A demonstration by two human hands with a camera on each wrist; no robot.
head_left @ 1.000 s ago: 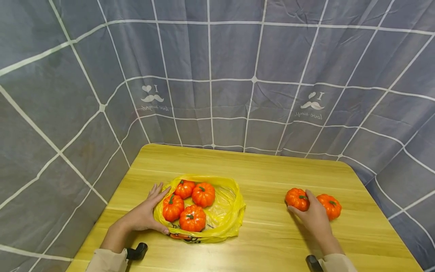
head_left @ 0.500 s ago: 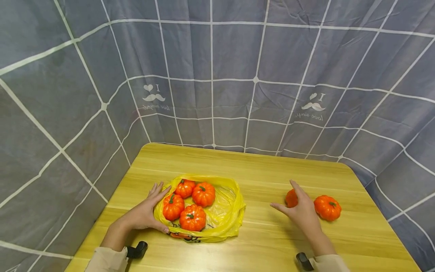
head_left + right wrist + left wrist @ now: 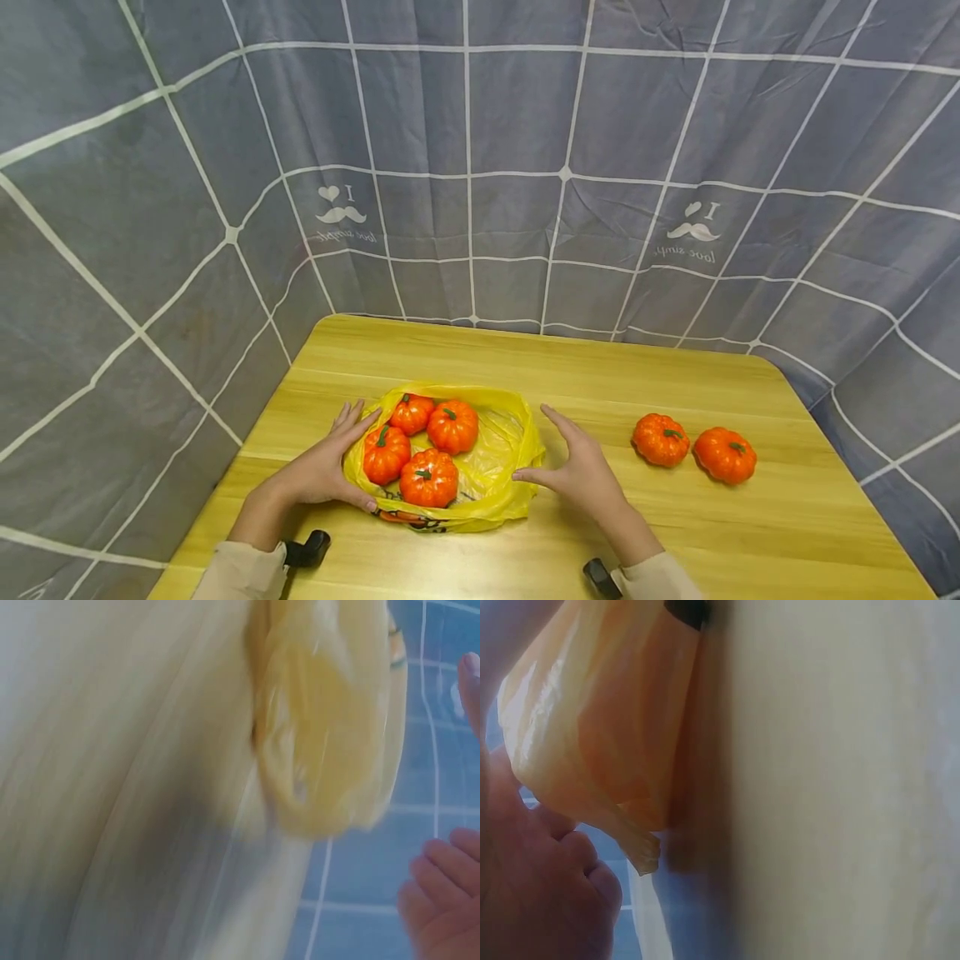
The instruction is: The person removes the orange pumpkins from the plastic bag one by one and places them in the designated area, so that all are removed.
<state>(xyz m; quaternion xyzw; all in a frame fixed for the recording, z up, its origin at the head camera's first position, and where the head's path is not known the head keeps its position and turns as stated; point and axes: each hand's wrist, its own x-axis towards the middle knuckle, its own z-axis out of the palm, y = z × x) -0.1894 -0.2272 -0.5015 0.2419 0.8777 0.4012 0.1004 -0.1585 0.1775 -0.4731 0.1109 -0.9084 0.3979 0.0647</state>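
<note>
A yellow plastic bag lies with its mouth open on the table in the head view, with several small orange pumpkins inside, grouped toward its left. My left hand grips the bag's left side, thumb at the near rim and index finger at the far rim; in the left wrist view its other fingers are bent beside the bag. My right hand, thumb and fingers spread, holds nothing at the bag's right edge. The right wrist view shows that hand apart from the bag.
Two more orange pumpkins sit side by side on the right part of the wooden table. A grey curtain with white lines hangs behind the table and along its left side.
My right hand has let go of the left one of the two outer pumpkins and moved left, empty, to the bag. My left hand has stayed at the bag.
</note>
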